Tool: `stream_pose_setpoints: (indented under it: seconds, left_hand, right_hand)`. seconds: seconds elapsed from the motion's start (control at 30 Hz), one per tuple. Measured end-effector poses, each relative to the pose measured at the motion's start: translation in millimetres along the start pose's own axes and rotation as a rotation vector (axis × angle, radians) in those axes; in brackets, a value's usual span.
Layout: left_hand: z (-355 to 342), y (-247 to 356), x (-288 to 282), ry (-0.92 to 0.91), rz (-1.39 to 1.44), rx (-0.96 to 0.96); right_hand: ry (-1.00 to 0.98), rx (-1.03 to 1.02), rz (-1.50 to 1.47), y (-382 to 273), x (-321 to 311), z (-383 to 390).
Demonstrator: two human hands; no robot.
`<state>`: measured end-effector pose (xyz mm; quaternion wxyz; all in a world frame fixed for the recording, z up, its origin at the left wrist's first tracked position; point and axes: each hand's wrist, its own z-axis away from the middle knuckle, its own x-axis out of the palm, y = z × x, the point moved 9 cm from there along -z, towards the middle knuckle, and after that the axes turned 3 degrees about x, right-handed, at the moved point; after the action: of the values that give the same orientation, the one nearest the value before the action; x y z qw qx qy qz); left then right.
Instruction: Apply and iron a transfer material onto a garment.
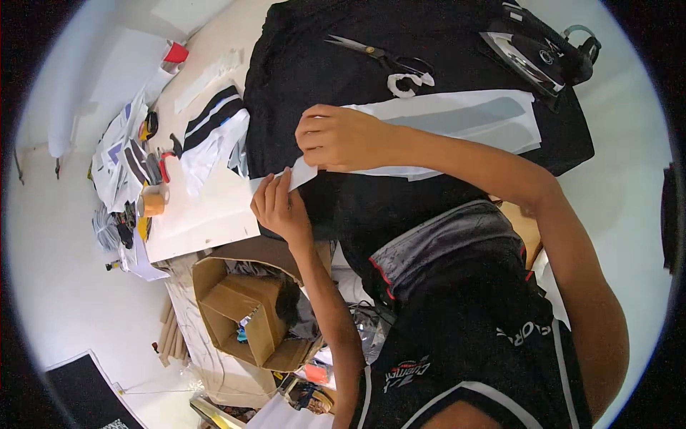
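A small white piece of cloth or paper (303,174) is stretched between my two hands, over the left part of a black cloth (286,79) covering the table. My left hand (275,204) pinches its near end, fingers bent together. Closed over its other end is my right hand (339,137), palm down; the fingertips are partly hidden. Under and beside my right forearm lies a long white sheet (400,107) with grey shaped pieces (479,114) on it. Scissors (369,51) rest beyond it, partly open, next to a curled white strip (404,85) touching their handles.
A clothes iron (529,61) sits at the far right. On the pale tabletop (207,222) to the left are black-and-white striped cloth pieces (214,132), an orange tape roll (151,204) and small tools. An open cardboard box (214,314) stands below the table's near edge.
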<state>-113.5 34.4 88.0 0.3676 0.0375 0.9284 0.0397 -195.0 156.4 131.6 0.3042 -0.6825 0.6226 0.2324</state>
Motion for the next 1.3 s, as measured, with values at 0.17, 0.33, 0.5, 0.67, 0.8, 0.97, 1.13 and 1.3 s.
stream_pose_setpoints:
  seconds: [0.17,0.33,0.5,0.67,0.8,0.97,1.13,1.3]
  left_hand:
    - [5,2,-11,0.069,-0.046,0.006]
    - [6,3,-19,0.079,-0.045,0.025]
    - [4,3,-18,0.046,-0.016,0.033]
    - [6,1,-20,0.065,-0.003,0.037]
    - [12,3,-28,0.175,-0.05,0.07]
    - [18,12,-22,0.241,-0.111,0.135]
    - [16,23,-22,0.171,-0.097,0.194]
    - [0,-3,18,-0.268,0.532,-0.211]
  right_hand:
    - [-0.025,-0.069,0.104,-10,-1,8]
    - [0.077,-0.077,0.072,-16,-6,12]
    - [0.096,-0.049,0.071,-12,-11,13]
    - [0.072,-0.017,0.039,-11,-19,14]
    - [0.234,0.626,-0.51,23,-13,27]
    - [0.036,1.684,-1.891,-7,83,77]
    - [0.096,1.463,-1.321,22,74,72]
    - [-0.043,1.258,-1.191,29,77,78]
